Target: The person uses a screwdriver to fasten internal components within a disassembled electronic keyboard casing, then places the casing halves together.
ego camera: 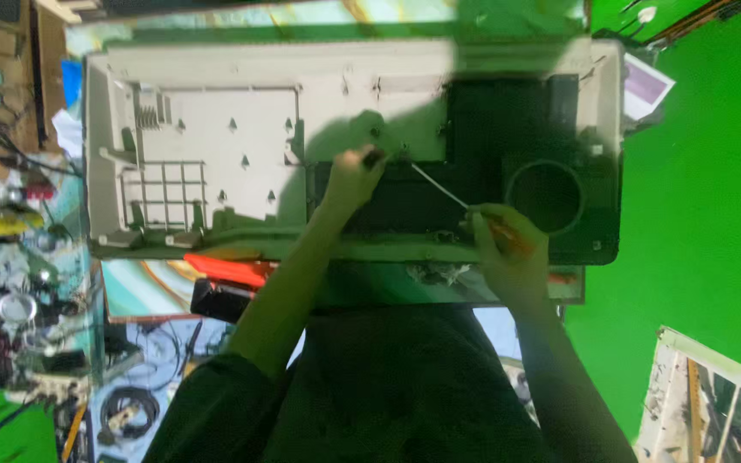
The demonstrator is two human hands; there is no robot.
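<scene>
From the head camera, the right hand grips an orange-handled screwdriver, its tip meeting the left hand, whose fingers pinch closed at a point on the white plastic appliance housing lying across the counter. Best to keep the shaft square to the screw and the housing steady. A white-and-purple label sits beyond the housing's right end.

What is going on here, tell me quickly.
A person is bent over a large white plastic housing lying open side up. Their right hand holds a screwdriver, its tip pointing toward the dark panel. Their left hand rests at the tip, fingers pinched there.
</scene>
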